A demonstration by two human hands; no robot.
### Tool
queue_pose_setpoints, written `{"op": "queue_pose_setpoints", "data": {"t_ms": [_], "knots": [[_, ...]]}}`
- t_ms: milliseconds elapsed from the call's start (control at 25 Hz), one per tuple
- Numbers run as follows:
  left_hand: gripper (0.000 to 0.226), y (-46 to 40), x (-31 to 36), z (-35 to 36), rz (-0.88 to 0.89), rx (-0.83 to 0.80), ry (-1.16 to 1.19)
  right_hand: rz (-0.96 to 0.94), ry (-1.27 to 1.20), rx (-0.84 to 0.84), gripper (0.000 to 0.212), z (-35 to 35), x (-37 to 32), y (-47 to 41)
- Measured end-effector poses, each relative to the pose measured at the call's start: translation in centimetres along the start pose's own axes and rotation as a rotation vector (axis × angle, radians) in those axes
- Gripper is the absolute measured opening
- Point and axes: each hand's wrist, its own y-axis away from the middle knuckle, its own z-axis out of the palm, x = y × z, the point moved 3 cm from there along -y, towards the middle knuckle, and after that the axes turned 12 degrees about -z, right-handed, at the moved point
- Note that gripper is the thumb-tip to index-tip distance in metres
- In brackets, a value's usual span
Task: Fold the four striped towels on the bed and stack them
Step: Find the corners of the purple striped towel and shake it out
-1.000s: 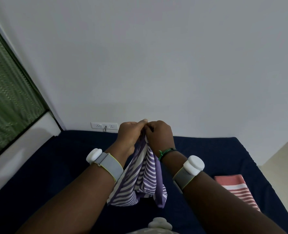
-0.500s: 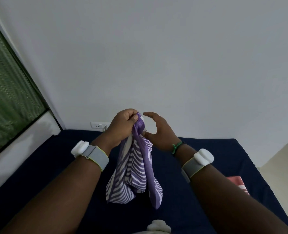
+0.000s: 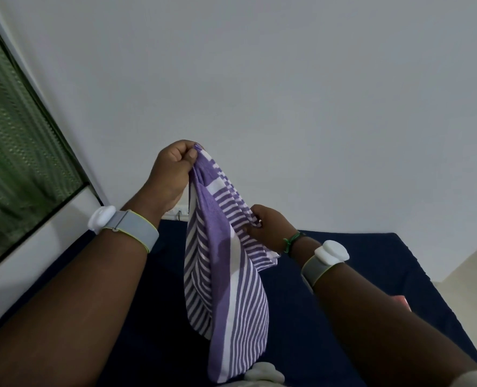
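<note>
Purple-white striped towel (image 3: 226,275) hangs crumpled, pinched by left hand (image 3: 173,174) & right hand (image 3: 268,227) fingers.

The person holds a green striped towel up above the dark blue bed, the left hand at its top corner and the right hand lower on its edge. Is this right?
Not quite: the striped towel is purple and white, not green, as the head view shows. The rest stands: the left hand pinches its top corner, the right hand grips an edge lower down, above the dark blue bed.
</note>
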Motion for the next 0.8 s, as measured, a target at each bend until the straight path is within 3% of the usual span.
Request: {"op": "queue_pose_setpoints", "data": {"t_ms": [200, 320, 440, 520, 680, 800], "knots": [[0.023, -0.8, 0.3, -2.2, -0.075, 0.269, 0.062, 0.123, 0.092, -0.135, 0.025, 0.7, 2.5, 1.7], [0.024, -1.3, -0.1, -3.5, -0.119, 0.386, 0.079, 0.086, 0.012, 0.038, 0.017, -0.2, 2.9, 2.9], [0.025, -1.9, -0.5, -4.7, -0.140, 0.478, 0.061, -0.019, -0.092, 0.279, 0.028, -1.8, 3.0, 4.0], [0.027, -2.2, -0.7, -4.9, -0.145, 0.507, 0.049, -0.092, -0.089, 0.320, 0.025, -2.6, 2.8, 4.4], [0.028, -3.1, -1.1, -4.9, -0.151, 0.548, 0.030, -0.203, -0.006, 0.234, 0.016, -3.0, 3.0, 4.6], [0.026, -3.8, -1.3, -5.0, -0.146, 0.558, 0.042, -0.092, 0.004, 0.146, 0.011, -2.5, 3.8, 4.5]]}}
